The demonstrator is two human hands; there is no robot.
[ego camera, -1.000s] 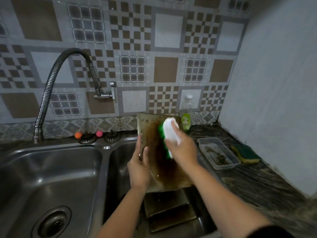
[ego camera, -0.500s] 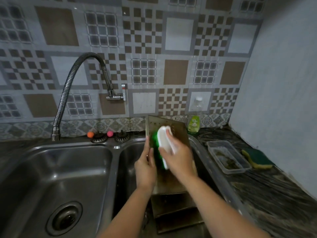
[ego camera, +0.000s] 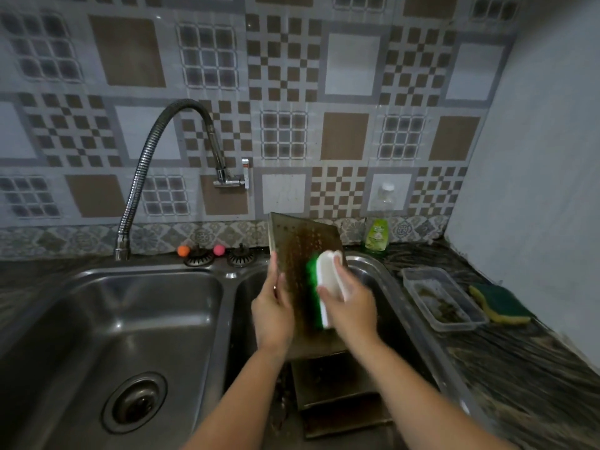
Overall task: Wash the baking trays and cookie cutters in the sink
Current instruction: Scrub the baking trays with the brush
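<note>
Scrubbing is under way: over the right basin of the sink [ego camera: 373, 264] the left hand [ego camera: 272, 315] grips a brown-stained tray [ego camera: 297, 251] upright, more trays [ego camera: 337, 391] wait at 6 o'clock, the right hand [ego camera: 350, 306] clasps a brush [ego camera: 319, 280] against it. No cutters are visible.

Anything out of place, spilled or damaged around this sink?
Nothing spilled or broken. The baking tray held upright over the right basin carries heavy brown baked-on residue, which the brush is scrubbing. The clear container on the counter holds dirty scraps.
</note>
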